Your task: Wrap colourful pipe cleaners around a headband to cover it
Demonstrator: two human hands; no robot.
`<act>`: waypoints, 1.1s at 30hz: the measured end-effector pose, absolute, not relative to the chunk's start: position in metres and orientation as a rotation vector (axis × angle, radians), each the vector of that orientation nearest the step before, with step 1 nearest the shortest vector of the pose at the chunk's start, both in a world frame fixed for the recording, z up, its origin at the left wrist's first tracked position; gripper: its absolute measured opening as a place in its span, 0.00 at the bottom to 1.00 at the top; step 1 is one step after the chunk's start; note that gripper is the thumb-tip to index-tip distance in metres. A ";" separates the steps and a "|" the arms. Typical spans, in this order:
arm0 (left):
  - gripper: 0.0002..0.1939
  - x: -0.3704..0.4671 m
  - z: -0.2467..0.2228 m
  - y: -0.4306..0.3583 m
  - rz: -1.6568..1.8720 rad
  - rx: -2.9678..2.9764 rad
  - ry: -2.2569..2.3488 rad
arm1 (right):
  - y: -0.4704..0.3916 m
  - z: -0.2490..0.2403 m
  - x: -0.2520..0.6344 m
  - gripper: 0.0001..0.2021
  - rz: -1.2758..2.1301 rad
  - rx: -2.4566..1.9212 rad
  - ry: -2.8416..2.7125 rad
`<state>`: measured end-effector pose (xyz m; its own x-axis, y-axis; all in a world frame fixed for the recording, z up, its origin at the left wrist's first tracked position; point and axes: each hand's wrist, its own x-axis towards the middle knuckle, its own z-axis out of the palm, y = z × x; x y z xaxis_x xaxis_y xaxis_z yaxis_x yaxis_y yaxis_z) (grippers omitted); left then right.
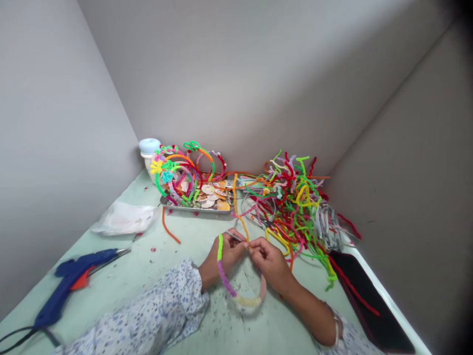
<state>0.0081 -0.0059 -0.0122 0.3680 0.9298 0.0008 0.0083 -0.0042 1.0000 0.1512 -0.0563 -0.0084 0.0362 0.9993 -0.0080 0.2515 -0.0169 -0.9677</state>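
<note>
A headband wrapped in green, purple, pale yellow and pink fuzzy sections curves below my hands. My left hand is closed on it, near a thin grey bare stretch. From between my fingertips an orange pipe cleaner stands up and leans slightly left. The closed fingers of my right hand pinch its lower end against the band. Both sets of fingertips meet there, and they partly hide the contact.
A metal tray holds shells, with decorated headbands on it. Tangled pipe cleaners pile at right, beside a dark flat slab. At left lie a blue glue gun and a plastic bag. A lidded cup stands behind.
</note>
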 end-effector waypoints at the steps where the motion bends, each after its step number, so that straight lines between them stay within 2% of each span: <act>1: 0.12 0.008 -0.013 -0.006 0.932 1.374 0.951 | -0.057 -0.008 0.150 0.07 1.041 -1.425 -1.370; 18: 0.08 0.010 -0.010 -0.010 0.955 1.309 0.996 | -0.062 -0.007 0.145 0.07 0.711 -1.533 -1.599; 33: 0.05 0.011 -0.005 -0.014 1.003 1.284 1.057 | -0.064 -0.001 0.143 0.06 0.681 -1.539 -1.645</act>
